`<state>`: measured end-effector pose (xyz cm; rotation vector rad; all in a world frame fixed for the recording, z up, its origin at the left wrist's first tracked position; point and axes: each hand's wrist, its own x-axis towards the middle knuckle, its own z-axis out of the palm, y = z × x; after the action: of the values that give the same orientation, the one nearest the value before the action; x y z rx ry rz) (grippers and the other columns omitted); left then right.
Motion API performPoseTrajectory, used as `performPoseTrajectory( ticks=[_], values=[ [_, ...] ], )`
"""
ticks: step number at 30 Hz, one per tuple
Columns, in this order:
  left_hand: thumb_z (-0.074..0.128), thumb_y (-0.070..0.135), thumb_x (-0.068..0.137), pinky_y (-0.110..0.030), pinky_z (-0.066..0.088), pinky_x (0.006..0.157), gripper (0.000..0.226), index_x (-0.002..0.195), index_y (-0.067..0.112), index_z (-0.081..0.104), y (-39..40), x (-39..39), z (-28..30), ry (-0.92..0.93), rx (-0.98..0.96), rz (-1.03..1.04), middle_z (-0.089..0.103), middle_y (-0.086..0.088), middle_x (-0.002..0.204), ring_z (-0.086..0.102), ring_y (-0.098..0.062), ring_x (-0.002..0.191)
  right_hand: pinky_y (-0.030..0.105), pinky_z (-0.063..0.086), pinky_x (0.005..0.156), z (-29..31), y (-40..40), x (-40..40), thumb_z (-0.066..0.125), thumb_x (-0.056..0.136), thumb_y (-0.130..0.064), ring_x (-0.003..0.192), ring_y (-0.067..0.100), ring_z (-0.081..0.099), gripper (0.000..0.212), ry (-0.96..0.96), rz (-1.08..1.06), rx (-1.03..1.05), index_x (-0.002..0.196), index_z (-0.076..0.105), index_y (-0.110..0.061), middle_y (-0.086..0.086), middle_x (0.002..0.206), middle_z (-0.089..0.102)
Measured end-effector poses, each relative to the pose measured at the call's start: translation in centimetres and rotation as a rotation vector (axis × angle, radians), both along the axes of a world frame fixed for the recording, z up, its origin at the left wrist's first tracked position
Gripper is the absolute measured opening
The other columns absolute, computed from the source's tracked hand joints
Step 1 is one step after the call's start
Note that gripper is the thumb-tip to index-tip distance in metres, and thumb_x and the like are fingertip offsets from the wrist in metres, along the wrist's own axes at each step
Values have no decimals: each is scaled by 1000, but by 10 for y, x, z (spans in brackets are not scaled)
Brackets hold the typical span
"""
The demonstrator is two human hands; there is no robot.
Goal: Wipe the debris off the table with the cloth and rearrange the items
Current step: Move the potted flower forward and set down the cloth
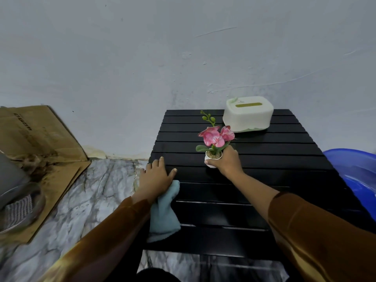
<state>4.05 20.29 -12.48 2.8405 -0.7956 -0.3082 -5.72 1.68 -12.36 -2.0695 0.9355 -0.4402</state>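
Head cam, what I see: black slatted table [264,159] against a grey wall [142,58]. Left hand [156,176] lies flat at the table's left edge, fingers spread, palm pressing down on one end of the light blue cloth [163,212]; the rest of the cloth trails back along the left side of the table toward the near edge, under the wrist. Right hand [225,161] is wrapped around the small white pot [212,157] of a pink flower plant [216,137], fingers closed on it, thumb at the front; I can't tell whether the pot is on the slats or just lifted. Plant is upright, roughly mid-table. White and green tissue box [248,113] sits at the far edge by the wall, behind and right of the plant, not touching it. I can't make out any debris on the dark top. Flattened cardboard [44,139] on the marble-pattern floor [91,190] to the left, blue basin [358,171] at the right edge.
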Motion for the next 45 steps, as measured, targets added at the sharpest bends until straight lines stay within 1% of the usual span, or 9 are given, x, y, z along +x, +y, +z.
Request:
performPoseTrajectory(
  ticks=[6, 14, 25, 30, 32, 34, 37, 42, 45],
  values=[
    [28, 61, 92, -54, 10, 116, 73, 150, 17, 18, 18, -17, -1, -30, 119, 10, 24, -9, 157, 20, -31, 145, 44, 54, 85, -10, 22, -12, 85, 53, -35, 107, 29, 59, 59, 13, -8, 23, 100, 61, -10, 8, 100, 67],
    [26, 60, 92, -53, 10, 118, 71, 150, 20, 17, 22, -24, -6, 53, 69, 41, 11, -9, 161, 10, -29, 149, 45, 49, 93, -14, 38, -17, 85, 61, -25, 117, 30, 49, 64, 13, -12, -23, 114, 55, -3, 13, 115, 59],
    [24, 59, 92, -53, 11, 118, 69, 150, 22, 18, 21, -20, -13, 76, 75, 37, 15, -9, 160, 11, -29, 148, 43, 48, 93, -13, 38, -12, 84, 64, -26, 119, 29, 46, 65, 17, -26, -56, 116, 52, -4, 12, 118, 57],
    [27, 56, 93, -48, 16, 118, 68, 149, 18, 22, 21, -20, -12, 59, 55, 15, 22, -9, 158, 17, -28, 147, 40, 45, 93, -11, 35, -21, 85, 61, -31, 118, 28, 45, 70, 40, -8, -71, 117, 52, -6, 11, 119, 53],
    [34, 50, 94, -44, 22, 115, 62, 144, 14, 32, 21, -23, -11, -58, -6, -23, 37, -10, 151, 29, -28, 142, 39, 45, 92, -9, 31, -30, 84, 63, -28, 117, 27, 46, 66, 25, 1, -64, 115, 51, -6, 10, 120, 52],
    [41, 43, 94, -40, 30, 108, 50, 132, 11, 47, 19, -30, -8, -194, -88, -73, 53, -11, 135, 45, -29, 129, 39, 45, 92, -8, 24, -42, 83, 66, -25, 117, 26, 46, 64, 10, 15, -53, 118, 50, -7, 10, 122, 51],
    [46, 39, 92, -39, 38, 93, 37, 110, 9, 58, 9, -48, 1, -273, -138, -134, 62, -10, 113, 55, -31, 110, 42, 46, 97, -5, 11, -64, 79, 71, -20, 119, 26, 48, 62, 11, 34, -23, 123, 48, -7, 11, 128, 49],
    [47, 41, 91, -32, 42, 74, 29, 95, 15, 59, -25, -89, 15, -161, -208, -262, 67, -5, 101, 63, -26, 96, 36, 46, 97, 4, -18, -107, 74, 77, -14, 118, 25, 51, 49, 65, 36, -5, 121, 52, -8, 11, 129, 50],
    [49, 42, 90, -32, 47, 76, 28, 96, 18, 60, -56, -114, 20, -32, -251, -263, 70, -6, 97, 65, -27, 94, 33, 43, 95, 10, -40, -130, 72, 79, -14, 119, 24, 51, 47, 88, 37, 2, 120, 52, -8, 11, 129, 50]
  ],
)
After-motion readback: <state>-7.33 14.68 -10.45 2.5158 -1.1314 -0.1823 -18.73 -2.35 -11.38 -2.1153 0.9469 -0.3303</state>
